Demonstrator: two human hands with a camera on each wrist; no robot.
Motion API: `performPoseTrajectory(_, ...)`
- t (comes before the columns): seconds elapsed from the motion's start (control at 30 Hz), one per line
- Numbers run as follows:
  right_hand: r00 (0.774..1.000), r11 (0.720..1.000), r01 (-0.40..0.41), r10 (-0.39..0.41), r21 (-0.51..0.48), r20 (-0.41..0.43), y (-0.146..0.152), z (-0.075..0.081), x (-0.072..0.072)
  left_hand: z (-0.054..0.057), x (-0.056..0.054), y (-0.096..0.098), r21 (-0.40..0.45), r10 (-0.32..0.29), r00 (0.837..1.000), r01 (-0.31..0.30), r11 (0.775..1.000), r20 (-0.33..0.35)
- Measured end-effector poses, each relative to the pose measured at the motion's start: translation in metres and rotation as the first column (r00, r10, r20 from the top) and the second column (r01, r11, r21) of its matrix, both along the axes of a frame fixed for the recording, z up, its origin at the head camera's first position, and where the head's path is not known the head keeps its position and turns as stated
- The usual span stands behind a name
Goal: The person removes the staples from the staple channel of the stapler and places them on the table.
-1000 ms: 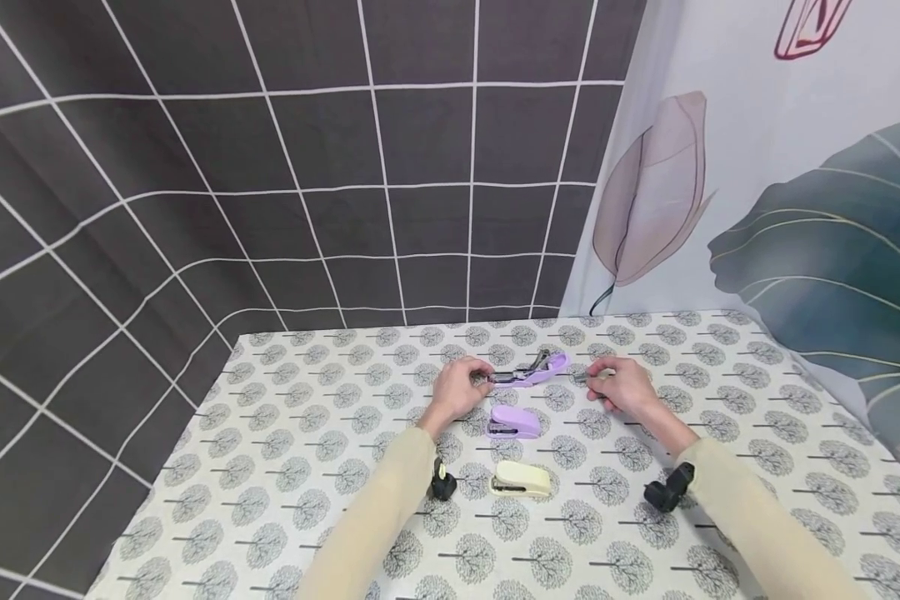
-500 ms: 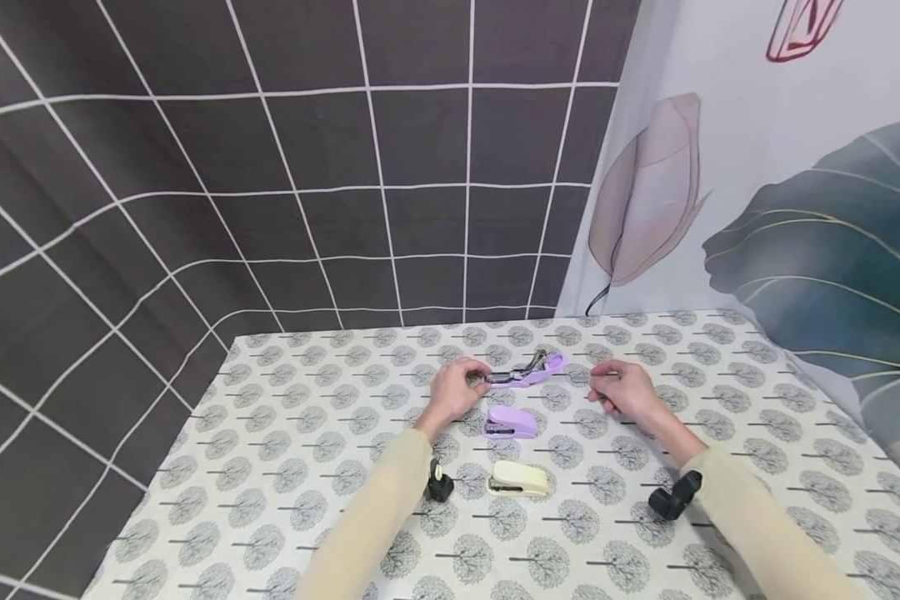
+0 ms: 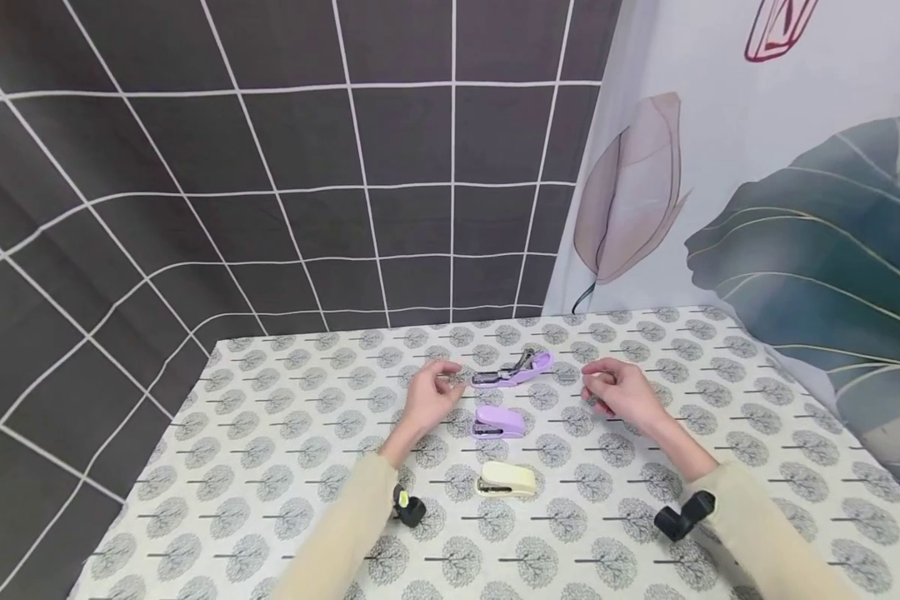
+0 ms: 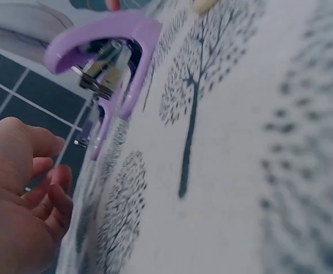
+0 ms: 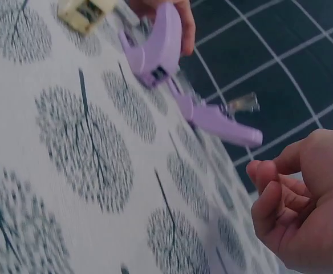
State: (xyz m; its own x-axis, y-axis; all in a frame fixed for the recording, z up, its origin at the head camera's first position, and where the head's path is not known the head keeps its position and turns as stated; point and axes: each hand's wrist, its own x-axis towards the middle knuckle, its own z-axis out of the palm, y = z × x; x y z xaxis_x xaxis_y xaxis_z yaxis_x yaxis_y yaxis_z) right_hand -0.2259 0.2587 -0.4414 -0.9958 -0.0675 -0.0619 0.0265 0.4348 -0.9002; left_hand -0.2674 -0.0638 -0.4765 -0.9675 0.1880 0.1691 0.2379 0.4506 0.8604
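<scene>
A purple stapler (image 3: 506, 377) lies opened out flat at the back, its metal magazine and spring parts exposed. Just left of its magazine end, my left hand (image 3: 429, 393) hovers with loosely bent fingers and a gap between thumb and forefinger. To the right of its raised purple end is my right hand (image 3: 622, 392); its fingers curl loosely toward the thumb, and no object shows between them in the right wrist view. A second purple stapler (image 3: 498, 422), closed, sits in front of the opened one. Nearest the body is a closed cream stapler (image 3: 506, 479).
A white cloth (image 3: 270, 450) printed with grey trees covers the table. Behind it hangs a dark curtain (image 3: 405, 217) with white grid lines, and a leaf-patterned pale curtain (image 3: 645, 250) is at the right. Each wrist wears a black camera.
My left hand has let go of the opened stapler's magazine end and drawn away to the left. My right hand stays beside the other end. The head view has shifted slightly right.
</scene>
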Motion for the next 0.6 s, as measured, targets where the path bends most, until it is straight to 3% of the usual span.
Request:
performPoseTrajectory(0.17, 0.989, 0.991, -0.128, 0.130, 0.027, -0.071, -0.025, 0.010, 0.010, 0.013, 0.023, -0.008, -0.039, -0.144, 0.987, 0.147, 0.988, 0.068)
performPoseTrajectory(0.3, 0.957, 0.969, -0.236, 0.244, 0.070, -0.156, -0.048, 0.011, 0.016, 0.012, 0.034, -0.007, -0.076, -0.255, 0.964, 0.261, 0.962, 0.075)
performPoseTrajectory(0.47, 0.908, 0.935, -0.329, 0.352, 0.132, -0.228, -0.076, 0.005, 0.019, 0.003, 0.038, -0.005, -0.095, -0.291, 0.957, 0.289, 0.953, -0.003)
performPoseTrajectory(0.6, 0.873, 0.909, -0.373, 0.412, 0.186, -0.261, -0.092, -0.001, 0.019, 0.000, 0.038, -0.003, -0.090, -0.288, 0.958, 0.285, 0.954, -0.015)
